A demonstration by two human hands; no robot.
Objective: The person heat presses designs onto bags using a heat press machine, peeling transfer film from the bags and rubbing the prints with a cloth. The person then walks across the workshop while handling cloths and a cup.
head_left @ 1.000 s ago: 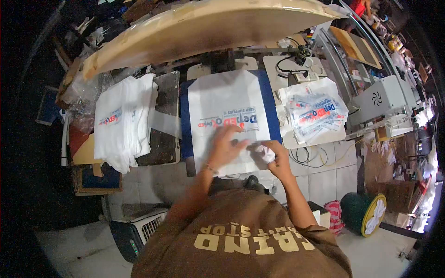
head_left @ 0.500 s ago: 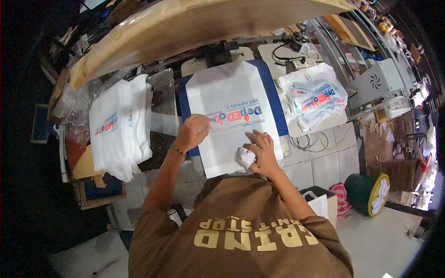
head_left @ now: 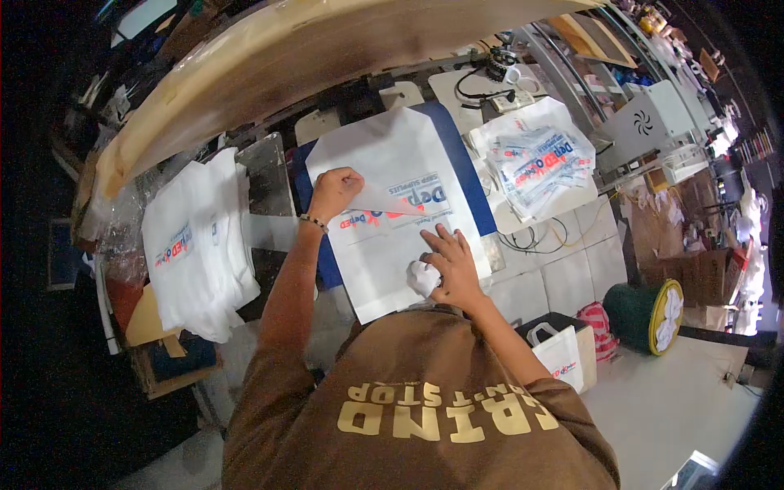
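Note:
A white bag [head_left: 380, 143] with blue and red lettering lies flat on a blue board [head_left: 475, 175] in front of me. My left hand [head_left: 333, 194] is closed in a pinch on the corner of a clear transfer film [head_left: 384, 200], which is folded back partway over the print. Red and blue letters show on the bag under the lifted part. My right hand [head_left: 456, 268] rests on the lower right of the bag, forefinger extended near the print's edge. A crumpled white cloth [head_left: 422, 279] is tucked in its grip.
On the left sits a stack of printed white bags [head_left: 192, 245]. A pile of printed films [head_left: 539, 167] lies on a pale board to the right. A large padded panel [head_left: 327, 57] hangs across the back. A green bin [head_left: 641, 318] stands at lower right.
My left hand has risen slightly, lifting the film's corner away from the bag and folding it over. The right hand stays on the bag with its forefinger stretched further out.

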